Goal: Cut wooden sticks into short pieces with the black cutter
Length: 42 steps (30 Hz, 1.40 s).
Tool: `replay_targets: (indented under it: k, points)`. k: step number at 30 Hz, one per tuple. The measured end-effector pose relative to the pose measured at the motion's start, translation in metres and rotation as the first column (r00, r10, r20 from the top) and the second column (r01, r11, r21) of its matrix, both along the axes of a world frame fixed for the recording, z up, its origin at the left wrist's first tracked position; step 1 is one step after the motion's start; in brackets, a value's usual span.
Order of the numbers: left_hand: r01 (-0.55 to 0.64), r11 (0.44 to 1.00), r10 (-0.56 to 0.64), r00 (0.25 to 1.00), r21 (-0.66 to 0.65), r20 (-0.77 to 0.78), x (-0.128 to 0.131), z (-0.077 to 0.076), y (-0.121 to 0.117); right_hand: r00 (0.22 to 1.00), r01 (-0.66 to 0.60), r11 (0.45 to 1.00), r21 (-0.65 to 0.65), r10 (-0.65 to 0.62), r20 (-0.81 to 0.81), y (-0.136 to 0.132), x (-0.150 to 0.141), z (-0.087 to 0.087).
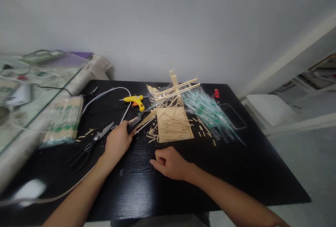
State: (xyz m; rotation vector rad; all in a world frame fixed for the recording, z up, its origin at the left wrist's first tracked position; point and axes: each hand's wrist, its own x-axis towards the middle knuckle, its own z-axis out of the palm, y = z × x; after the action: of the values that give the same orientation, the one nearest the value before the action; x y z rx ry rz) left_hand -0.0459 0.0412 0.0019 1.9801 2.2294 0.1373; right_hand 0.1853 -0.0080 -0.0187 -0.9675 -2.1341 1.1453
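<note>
My left hand (118, 141) is closed around the near end of a black-handled tool (137, 120), whose kind I cannot make out. The tool's far end points toward a loose bundle of thin wooden sticks (148, 119). Just in front of a square stick panel (175, 137), my right hand (170, 163) hovers or rests with curled fingers and the thumb out to the left; nothing shows in it. Loose sticks lie on the panel. Behind it rises a frame of crossed sticks (176, 90). Scissors (96, 138) with black handles lie left of my left hand.
A yellow glue gun (135, 100) lies on the black table (236, 171) with a white cable (101, 94). Right of the panel are green-and-clear wrappers (207, 110), a phone (233, 116) and a red item (216, 93). Packed sticks (64, 120) lie left, beside a glass surface (31, 101).
</note>
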Motion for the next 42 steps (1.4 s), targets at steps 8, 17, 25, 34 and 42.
replay_targets:
  k: [8, 17, 25, 34, 42]
  points:
    - [-0.078, 0.984, -0.007, 0.881, 0.161, 0.473, -0.001, 0.001, -0.001, 1.0, 0.003, 1.0, 0.001, -0.003, -0.01, 0.001, 0.001, 0.0]
    - [0.133, 0.991, 0.038, -0.062, -0.03, 0.997, 0.02, 0.009, -0.019, 0.988, 0.042, 0.985, -0.169, -0.066, -0.139, 0.001, 0.002, 0.003]
    - [0.328, 0.936, 0.129, 0.019, -0.129, 0.991, 0.028, 0.009, -0.024, 0.781, -0.014, 0.825, -0.564, -0.344, -0.521, 0.018, 0.014, 0.016]
    - [0.353, 0.923, 0.138, 0.063, -0.151, 0.988, 0.028, 0.004, -0.026, 0.643, -0.086, 0.806, -0.585, -0.404, -0.651, 0.023, 0.019, 0.014]
    - [0.128, 0.984, 0.143, -0.169, -0.122, 0.975, 0.028, 0.008, -0.021, 0.558, -0.13, 0.75, -0.649, -0.485, -0.673, 0.031, 0.027, 0.02]
